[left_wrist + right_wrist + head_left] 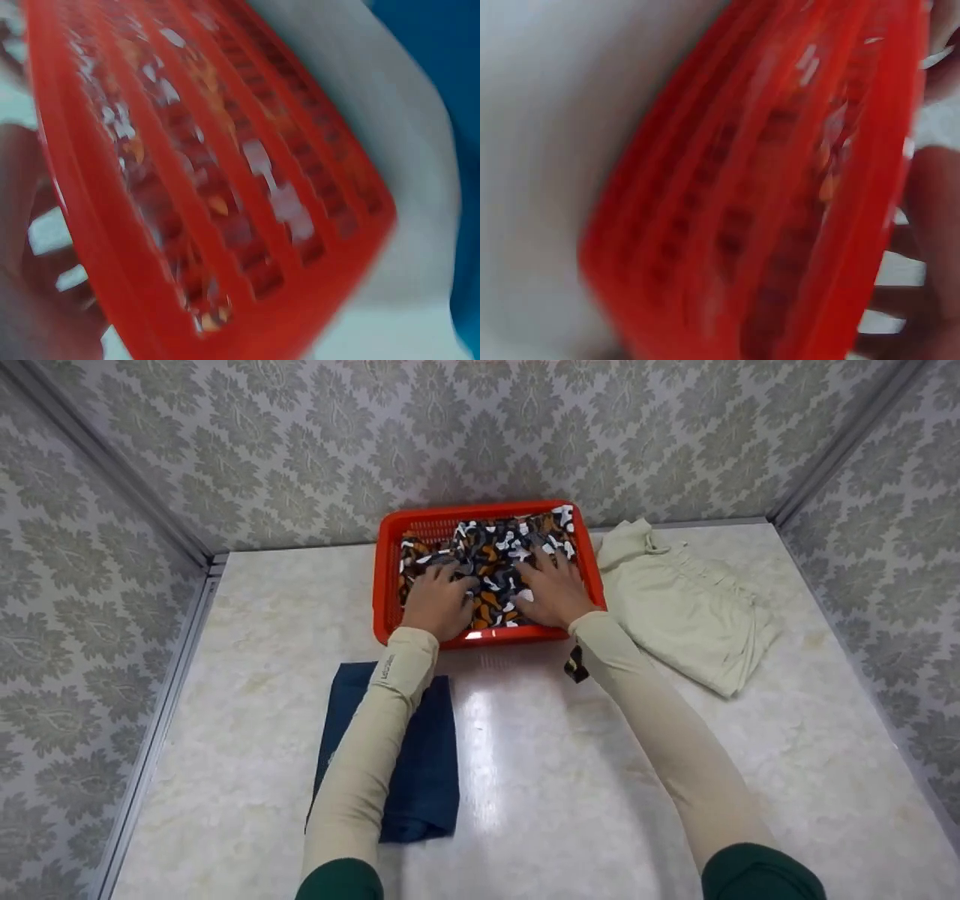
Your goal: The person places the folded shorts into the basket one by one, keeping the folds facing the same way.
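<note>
A red plastic basket (489,639) stands at the back of the table, holding a garment (491,562) patterned in black, white, grey and orange. My left hand (439,600) reaches over the front rim and rests on the cloth's left part, fingers spread. On the right part, my right hand (553,589) touches the same cloth with its fingers spread forward. Both wrist views are blurred; the basket's slotted wall (225,180) fills the left one, patterned cloth showing through the slots. In the right wrist view, the basket wall (742,195) hides most of the cloth.
Pale green elastic-waist garment (690,600) lies right of the basket, close to its side. Folded dark blue cloth (424,765) lies under my left forearm. A small black and gold item (576,666) shows by my right wrist. Patterned walls (480,435) enclose the table's back and sides.
</note>
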Motion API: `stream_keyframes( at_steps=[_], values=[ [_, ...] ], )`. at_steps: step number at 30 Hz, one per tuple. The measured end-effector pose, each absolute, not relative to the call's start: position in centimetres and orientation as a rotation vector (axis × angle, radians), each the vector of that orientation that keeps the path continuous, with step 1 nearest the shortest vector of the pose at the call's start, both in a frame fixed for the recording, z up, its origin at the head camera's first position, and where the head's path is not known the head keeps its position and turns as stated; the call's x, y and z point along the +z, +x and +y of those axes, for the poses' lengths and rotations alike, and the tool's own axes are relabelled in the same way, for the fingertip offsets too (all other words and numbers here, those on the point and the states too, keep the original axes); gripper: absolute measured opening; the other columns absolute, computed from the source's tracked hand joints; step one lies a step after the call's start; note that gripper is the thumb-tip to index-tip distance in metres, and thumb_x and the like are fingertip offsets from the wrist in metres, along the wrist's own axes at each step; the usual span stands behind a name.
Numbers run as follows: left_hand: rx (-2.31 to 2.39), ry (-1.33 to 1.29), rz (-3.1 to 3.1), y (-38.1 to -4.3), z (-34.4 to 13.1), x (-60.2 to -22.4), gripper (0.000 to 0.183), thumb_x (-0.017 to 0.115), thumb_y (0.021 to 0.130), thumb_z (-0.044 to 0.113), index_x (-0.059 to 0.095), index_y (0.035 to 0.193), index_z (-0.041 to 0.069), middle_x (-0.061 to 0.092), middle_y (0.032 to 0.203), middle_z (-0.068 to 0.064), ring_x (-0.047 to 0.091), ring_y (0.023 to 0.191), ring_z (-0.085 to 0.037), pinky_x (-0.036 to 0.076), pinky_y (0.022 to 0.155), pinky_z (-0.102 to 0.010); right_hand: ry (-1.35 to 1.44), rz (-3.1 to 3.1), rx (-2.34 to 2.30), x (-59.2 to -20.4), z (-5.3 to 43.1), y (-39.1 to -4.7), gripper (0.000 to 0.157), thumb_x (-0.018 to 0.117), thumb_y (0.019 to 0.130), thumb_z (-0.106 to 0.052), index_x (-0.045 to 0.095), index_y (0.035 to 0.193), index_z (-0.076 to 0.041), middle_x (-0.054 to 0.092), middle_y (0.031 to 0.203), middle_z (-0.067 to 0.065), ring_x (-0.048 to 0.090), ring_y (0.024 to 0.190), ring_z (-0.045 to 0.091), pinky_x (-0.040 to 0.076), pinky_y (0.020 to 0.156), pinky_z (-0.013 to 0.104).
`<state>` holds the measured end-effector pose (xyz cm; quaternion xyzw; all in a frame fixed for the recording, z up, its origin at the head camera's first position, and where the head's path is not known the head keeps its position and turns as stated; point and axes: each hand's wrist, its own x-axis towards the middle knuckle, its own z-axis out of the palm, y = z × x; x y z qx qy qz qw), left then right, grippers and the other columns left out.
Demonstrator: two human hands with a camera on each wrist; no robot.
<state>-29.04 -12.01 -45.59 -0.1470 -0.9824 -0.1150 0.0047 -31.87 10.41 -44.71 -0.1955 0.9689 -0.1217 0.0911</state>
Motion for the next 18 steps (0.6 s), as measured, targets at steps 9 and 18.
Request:
stream_keyframes(
  at_steps=[9,18],
  values=[
    [-0.501,-0.072,-3.625,-30.5,-11.6,-46.4,0.068,0.045,0.101,0.057,0.026,0.162,0.032,0.022,0.166,-0.015,0.018,0.151,-0.043,0.012,0.119,-0.061,-0.473,2.420,-0.533,-46.7,10.4,-32.8,0.072,0.054,0.101,-0.050,0.034,0.159,-0.013,0.031,0.163,0.011,0.029,0.148,0.034,0.028,0.118,0.052],
    [-0.479,-0.040,-3.699,-30.5,-11.5,-46.8,0.069,0.057,0.100,0.047,0.028,0.161,0.032,0.037,0.160,-0.011,0.034,0.145,-0.035,0.020,0.118,-0.057,-0.544,2.364,-0.476,-47.3,10.5,-33.7,0.068,0.056,0.102,-0.045,0.038,0.156,-0.008,0.035,0.160,0.018,0.034,0.146,0.036,0.031,0.116,0.052]
  ],
)
